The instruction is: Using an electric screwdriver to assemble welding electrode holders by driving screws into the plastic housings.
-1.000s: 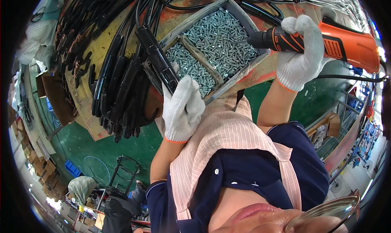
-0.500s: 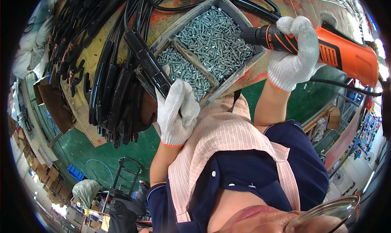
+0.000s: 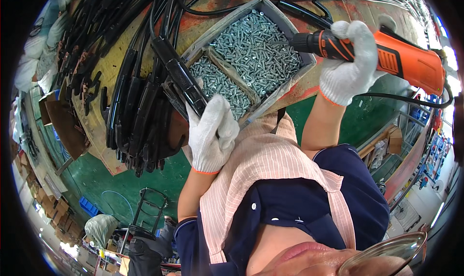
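Observation:
My gloved left hand (image 3: 213,133) grips the lower end of a black electrode holder (image 3: 180,74), tilted, with a cable running up from its far end. My gloved right hand (image 3: 352,58) is closed around an orange and black electric screwdriver (image 3: 408,66), its nose pointing left. The screwdriver's tip reaches over the right side of a grey box (image 3: 282,19) full of small silvery screws (image 3: 256,46). A divider (image 3: 232,75) splits the box into a larger and a smaller compartment. The electrode holder lies along the box's left edge.
Several more black holders (image 3: 128,97) hang bundled over the table's left edge, with black cables behind them. Small copper-coloured parts (image 3: 89,90) lie farther left. A black cord (image 3: 401,99) trails from the screwdriver. Below the worktable (image 3: 113,49) is green floor (image 3: 159,186) with a hand cart (image 3: 150,208).
My right hand and the screwdriver have shifted slightly; the screwdriver's rear end sits a little left. My left hand and the electrode holder have moved slightly right. Both grips stay the same.

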### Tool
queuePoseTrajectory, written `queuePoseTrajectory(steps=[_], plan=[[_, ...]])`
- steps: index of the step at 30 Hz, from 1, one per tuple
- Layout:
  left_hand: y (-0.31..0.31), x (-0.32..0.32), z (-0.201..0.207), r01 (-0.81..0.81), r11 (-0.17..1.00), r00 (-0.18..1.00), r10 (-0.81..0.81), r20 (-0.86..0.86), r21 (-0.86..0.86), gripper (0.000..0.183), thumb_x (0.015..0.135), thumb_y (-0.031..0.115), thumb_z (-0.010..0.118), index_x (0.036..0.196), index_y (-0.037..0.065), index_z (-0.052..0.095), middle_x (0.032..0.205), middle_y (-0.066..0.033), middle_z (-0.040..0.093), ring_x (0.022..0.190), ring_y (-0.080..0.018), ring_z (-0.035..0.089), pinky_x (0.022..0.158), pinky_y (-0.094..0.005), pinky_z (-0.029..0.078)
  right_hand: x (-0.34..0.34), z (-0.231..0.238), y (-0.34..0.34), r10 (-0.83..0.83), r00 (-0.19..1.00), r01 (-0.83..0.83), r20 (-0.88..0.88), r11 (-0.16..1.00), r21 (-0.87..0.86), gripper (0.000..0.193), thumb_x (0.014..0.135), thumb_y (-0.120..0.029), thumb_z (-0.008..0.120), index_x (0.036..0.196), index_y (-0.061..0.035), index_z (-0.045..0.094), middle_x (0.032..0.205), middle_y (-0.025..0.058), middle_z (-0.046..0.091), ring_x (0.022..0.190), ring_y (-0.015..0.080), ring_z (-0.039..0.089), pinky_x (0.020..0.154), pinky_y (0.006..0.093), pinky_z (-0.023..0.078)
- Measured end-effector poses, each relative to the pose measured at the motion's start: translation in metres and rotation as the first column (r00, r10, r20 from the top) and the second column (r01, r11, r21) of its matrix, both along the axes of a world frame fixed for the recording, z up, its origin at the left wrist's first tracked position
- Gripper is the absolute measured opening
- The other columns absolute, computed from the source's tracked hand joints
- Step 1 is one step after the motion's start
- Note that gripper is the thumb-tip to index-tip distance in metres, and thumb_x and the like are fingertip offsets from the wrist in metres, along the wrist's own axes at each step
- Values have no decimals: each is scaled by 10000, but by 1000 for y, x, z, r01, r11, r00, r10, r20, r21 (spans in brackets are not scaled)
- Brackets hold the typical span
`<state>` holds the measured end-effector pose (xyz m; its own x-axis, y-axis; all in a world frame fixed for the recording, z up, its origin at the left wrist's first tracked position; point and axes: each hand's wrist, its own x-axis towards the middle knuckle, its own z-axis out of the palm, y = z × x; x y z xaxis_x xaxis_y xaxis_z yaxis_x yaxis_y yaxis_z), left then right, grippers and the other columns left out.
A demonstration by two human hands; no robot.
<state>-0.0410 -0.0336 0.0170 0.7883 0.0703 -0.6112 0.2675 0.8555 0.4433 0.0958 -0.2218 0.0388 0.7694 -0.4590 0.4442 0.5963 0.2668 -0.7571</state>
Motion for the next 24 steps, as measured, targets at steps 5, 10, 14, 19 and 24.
queuePoseTrajectory(steps=[5, 10, 14, 19, 24], plan=[[-3, 6, 7, 60, 996, 998, -60, -9, 68, 476, 921, -20, 613, 1314, 164, 419, 767, -1, 548, 467, -52, 423, 393, -213, 325, 4, 20, -19, 225, 974, -191, -36, 894, 405, 152, 871, -14, 675, 996, -32, 592, 747, 51, 530, 686, 166, 523, 737, 331, 515], [0, 6, 4, 72, 995, 996, -76, 48, 66, 379, 916, 5, 644, 1214, 109, 435, 714, 10, 537, 446, -50, 432, 380, -214, 328, 13, 17, -28, 409, 912, -305, -35, 731, 610, 134, 894, -48, 660, 999, -27, 580, 741, 59, 591, 683, 166, 581, 722, 328, 538], [1, 7, -3, 107, 992, 993, -110, 50, 61, 452, 904, 20, 669, 1251, 99, 391, 717, -7, 548, 444, -65, 455, 375, -218, 342, 3, 19, -8, 530, 848, -399, 4, 633, 663, 137, 912, -41, 637, 1036, -36, 579, 740, 40, 581, 692, 149, 579, 723, 314, 530], [-1, 5, -1, 32, 996, 998, -37, 54, 89, 342, 904, 45, 687, 1140, 81, 443, 598, 18, 449, 407, -70, 402, 362, -219, 298, -7, 21, 28, 654, 756, -523, 28, 577, 627, 188, 934, -41, 617, 1115, -58, 571, 712, 12, 545, 662, 111, 527, 717, 300, 505], [0, 4, -3, 48, 997, 995, -54, 79, 67, 402, 896, 41, 693, 1181, 89, 413, 631, 13, 460, 420, -69, 412, 361, -220, 305, -18, 23, 43, 644, 765, -531, -1, 632, 565, 230, 911, -34, 632, 1130, -42, 559, 725, 13, 501, 668, 116, 485, 724, 283, 479]])
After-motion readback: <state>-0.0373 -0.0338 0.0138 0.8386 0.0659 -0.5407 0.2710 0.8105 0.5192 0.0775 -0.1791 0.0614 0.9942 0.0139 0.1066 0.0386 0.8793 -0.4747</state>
